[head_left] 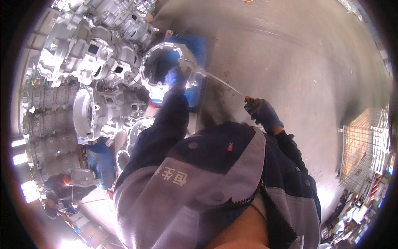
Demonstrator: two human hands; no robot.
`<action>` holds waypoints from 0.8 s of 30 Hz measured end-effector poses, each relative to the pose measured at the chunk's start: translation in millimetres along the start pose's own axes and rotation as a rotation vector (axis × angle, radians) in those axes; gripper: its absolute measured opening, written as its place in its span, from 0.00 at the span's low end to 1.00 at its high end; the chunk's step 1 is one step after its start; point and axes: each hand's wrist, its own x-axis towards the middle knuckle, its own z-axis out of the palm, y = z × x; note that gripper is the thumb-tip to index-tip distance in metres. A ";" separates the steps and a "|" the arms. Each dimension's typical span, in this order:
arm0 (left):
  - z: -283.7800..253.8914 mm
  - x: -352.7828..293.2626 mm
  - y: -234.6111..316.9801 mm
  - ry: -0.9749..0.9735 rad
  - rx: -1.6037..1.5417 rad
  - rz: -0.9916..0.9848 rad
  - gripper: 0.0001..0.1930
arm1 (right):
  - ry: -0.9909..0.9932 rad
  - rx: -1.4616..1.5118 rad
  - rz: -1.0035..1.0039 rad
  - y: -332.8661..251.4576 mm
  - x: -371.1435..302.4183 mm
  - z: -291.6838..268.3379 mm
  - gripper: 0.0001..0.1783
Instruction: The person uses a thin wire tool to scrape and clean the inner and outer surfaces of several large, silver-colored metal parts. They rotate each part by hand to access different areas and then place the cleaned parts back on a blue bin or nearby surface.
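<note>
A silvery cast metal housing with a wide round opening and a bolt-hole flange rests on a blue stand ahead of me. My left hand, in a blue glove, is closed at the near right edge of the opening, gripping the casting; its fingertips are partly hidden. Off to the right, my gloved right hand is wrapped round the brown handle of a long thin rod-like tool. The shaft slants up to the left, and its far end meets the housing's right side. The exact kind of tool cannot be made out.
Many similar castings are piled on the left, one large housing close by my left arm. Bare grey floor stretches right. A wire mesh cage stands at the far right. Another person is at the lower left.
</note>
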 end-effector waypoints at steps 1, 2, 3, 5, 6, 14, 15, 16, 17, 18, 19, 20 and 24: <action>-0.5 2.9 6.2 -0.005 -0.026 -0.060 0.31 | 0.081 -0.099 -0.027 3.1 3.8 7.6 0.20; -1.7 4.3 10.5 -0.009 -0.095 -0.130 0.35 | 0.128 -0.212 -0.012 5.5 8.4 12.1 0.20; -3.3 7.4 14.8 -0.043 -0.085 -0.160 0.35 | 0.158 -0.266 -0.044 6.8 12.9 17.4 0.19; -7.1 10.7 18.1 -0.093 -0.081 -0.216 0.36 | 0.273 -0.342 -0.241 6.5 22.9 27.7 0.19; -8.9 11.9 18.0 -0.103 -0.099 -0.192 0.37 | 0.331 -0.385 -0.341 5.5 28.2 31.7 0.19; -15.2 -16.8 -30.6 -0.033 -0.041 0.204 0.36 | 0.274 -0.447 -0.271 -1.2 52.1 41.5 0.20; -13.2 -20.2 -38.6 -0.065 0.046 0.136 0.35 | 0.256 -0.442 -0.254 1.0 49.4 42.4 0.20; -11.0 -22.9 -46.4 -0.102 0.139 0.067 0.34 | 0.218 -0.436 -0.280 4.3 45.5 43.1 0.21; -8.9 -23.3 -52.9 -0.125 0.250 0.117 0.31 | 0.199 -0.438 -0.306 7.2 42.0 44.1 0.22; -6.0 -22.0 -57.6 -0.077 0.220 0.147 0.30 | 0.184 -0.439 -0.332 10.7 38.7 43.9 0.22; -2.7 -21.6 -61.2 -0.007 0.188 0.189 0.29 | 0.186 -0.456 -0.348 12.9 37.1 44.2 0.21; 0.2 -19.3 -63.1 0.064 0.155 0.234 0.29 | 0.192 -0.472 -0.364 14.6 36.8 44.2 0.20; 5.6 -7.6 -61.4 -0.078 0.220 0.090 0.26 | -0.074 0.214 -0.319 16.9 48.1 35.8 0.15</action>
